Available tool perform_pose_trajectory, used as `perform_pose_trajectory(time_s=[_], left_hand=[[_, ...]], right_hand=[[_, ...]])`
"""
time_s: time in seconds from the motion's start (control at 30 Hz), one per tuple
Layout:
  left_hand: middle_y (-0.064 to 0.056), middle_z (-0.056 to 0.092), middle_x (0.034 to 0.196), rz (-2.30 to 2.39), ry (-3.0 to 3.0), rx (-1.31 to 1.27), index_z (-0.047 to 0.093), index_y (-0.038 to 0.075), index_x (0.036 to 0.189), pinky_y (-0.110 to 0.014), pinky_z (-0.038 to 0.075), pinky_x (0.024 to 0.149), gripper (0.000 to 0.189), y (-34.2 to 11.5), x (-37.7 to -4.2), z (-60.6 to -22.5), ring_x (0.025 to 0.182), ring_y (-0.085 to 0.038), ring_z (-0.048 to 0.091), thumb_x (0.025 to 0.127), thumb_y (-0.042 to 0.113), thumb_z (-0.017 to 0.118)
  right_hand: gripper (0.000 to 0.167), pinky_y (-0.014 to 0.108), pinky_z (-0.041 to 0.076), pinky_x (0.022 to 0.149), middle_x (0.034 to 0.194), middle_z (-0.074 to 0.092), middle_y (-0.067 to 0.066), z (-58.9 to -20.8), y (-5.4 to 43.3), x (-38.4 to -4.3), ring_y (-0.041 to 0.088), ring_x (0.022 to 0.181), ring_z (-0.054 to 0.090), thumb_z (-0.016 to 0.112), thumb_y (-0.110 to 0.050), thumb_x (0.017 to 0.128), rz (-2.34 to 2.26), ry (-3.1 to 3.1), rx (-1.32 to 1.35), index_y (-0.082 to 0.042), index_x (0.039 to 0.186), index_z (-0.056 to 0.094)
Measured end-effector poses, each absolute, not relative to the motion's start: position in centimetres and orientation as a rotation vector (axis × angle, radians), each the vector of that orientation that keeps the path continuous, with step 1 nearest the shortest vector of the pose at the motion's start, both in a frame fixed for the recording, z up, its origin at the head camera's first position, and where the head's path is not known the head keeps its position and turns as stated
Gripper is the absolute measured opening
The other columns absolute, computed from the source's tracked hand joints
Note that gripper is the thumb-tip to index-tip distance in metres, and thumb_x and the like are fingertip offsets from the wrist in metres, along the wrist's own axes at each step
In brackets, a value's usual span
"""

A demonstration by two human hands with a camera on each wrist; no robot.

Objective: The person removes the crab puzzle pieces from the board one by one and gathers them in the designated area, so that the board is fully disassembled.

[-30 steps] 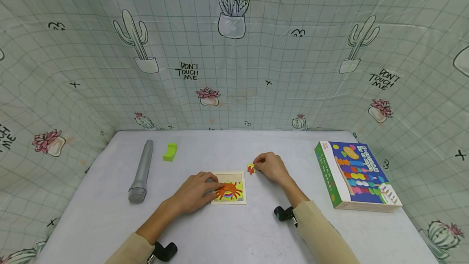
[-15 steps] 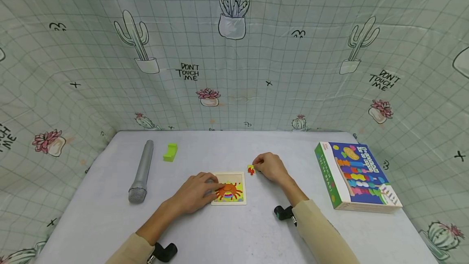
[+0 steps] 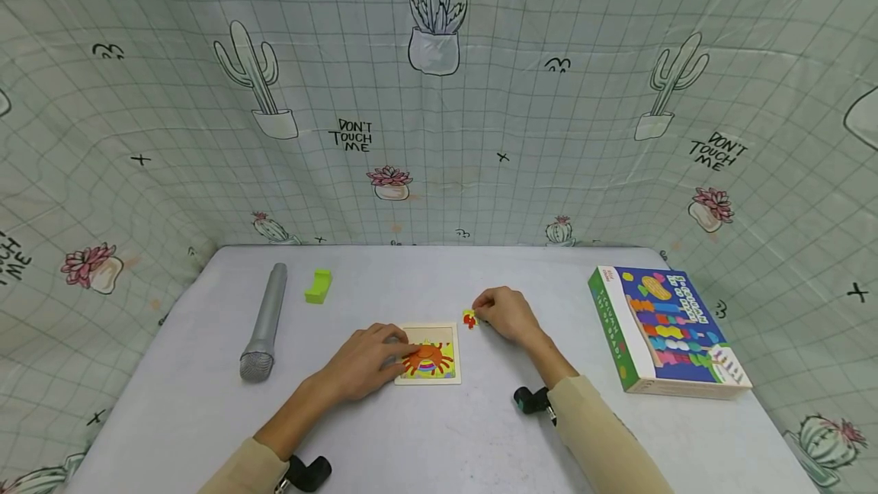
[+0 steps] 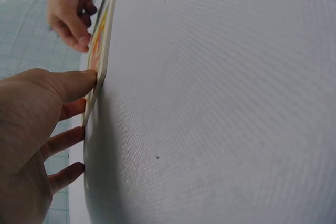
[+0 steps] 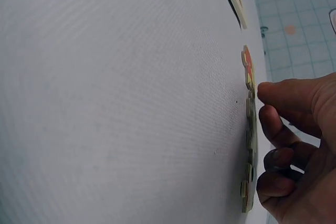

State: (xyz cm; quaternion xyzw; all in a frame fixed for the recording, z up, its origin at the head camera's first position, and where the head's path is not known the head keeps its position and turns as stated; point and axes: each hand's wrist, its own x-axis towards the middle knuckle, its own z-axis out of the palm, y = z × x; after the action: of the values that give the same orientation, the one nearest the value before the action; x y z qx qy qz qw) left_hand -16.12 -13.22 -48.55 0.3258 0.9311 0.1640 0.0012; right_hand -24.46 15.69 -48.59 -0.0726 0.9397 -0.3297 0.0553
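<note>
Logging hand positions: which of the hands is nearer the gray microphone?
Left. The left hand is right of the microphone, touching the puzzle board; the right hand is farther right.

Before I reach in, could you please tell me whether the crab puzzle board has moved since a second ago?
No, not visibly: in the head view, the crab puzzle board keeps its place relative to the grey microphone, with the left hand on it.
</note>
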Motion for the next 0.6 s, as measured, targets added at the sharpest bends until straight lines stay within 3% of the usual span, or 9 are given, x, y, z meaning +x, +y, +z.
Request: perform_pose_trajectory(time_s=[0.4,0.6], left_hand=[[0.001,0.061,0.123,0.561,2.931,1.025,0.071,0.022,0.128,-0.051,0.045,0.095,0.034,-13.2,-16.3,-49.0,0.122,-0.026,0.053,0.094,0.028,0.071],[0.001,0.059,0.126,0.578,2.901,1.063,0.07,0.021,0.129,-0.05,0.044,0.095,0.035,-13.0,-16.5,-48.9,0.124,-0.026,0.052,0.095,0.023,0.07]], right_hand=[[0.005,0.028,0.047,0.066,0.084,0.068,-0.004,-48.2,15.4,-22.8,0.012,0.073,0.057,0.071,-0.015,0.091,-1.079,2.791,-0.341,-0.015,0.092,0.076],[0.011,0.028,0.046,0.066,0.081,0.062,-0.006,-47.8,14.7,-21.0,0.01,0.072,0.055,0.073,-0.016,0.091,-1.061,2.737,-0.491,-0.014,0.101,0.077]])
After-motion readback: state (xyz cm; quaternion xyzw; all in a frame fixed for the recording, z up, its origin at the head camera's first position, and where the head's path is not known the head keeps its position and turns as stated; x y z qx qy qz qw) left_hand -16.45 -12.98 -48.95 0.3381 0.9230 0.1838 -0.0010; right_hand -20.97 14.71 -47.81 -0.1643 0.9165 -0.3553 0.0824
